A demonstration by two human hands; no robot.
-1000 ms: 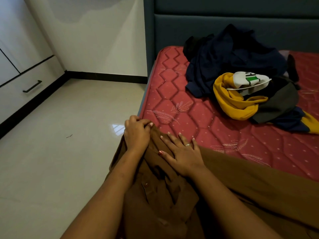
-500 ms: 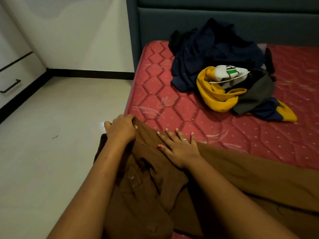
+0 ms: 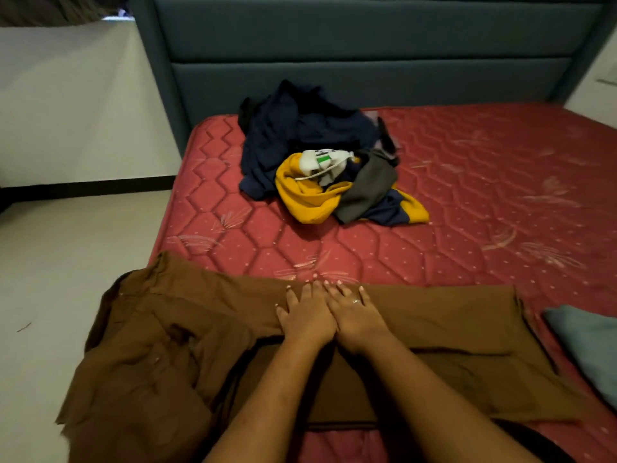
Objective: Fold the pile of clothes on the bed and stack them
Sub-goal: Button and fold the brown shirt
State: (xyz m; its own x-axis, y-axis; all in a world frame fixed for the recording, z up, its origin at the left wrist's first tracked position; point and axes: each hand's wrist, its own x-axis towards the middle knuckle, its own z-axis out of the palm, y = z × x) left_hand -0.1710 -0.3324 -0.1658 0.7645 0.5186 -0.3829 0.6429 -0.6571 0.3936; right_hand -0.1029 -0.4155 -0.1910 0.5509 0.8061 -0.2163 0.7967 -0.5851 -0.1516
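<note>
A brown garment (image 3: 173, 345) lies spread across the near edge of the red mattress (image 3: 484, 202), its left part hanging over the bed's side. My left hand (image 3: 305, 317) and my right hand (image 3: 357, 315) rest flat on it side by side, fingers straight, at the cloth's far edge near its middle. A ring shows on my right hand. Farther back lies the unfolded pile (image 3: 320, 162): dark navy clothes, a yellow piece, a white piece and a grey one.
A folded grey-blue cloth (image 3: 591, 342) lies at the right edge of the mattress. A teal padded headboard (image 3: 367, 61) stands behind the bed. Pale tiled floor (image 3: 66, 262) and a white wall lie to the left.
My left hand let go of the bunched cloth at the left corner. Both hands slid right along the brown garment and now lie flat together. The view swung right.
</note>
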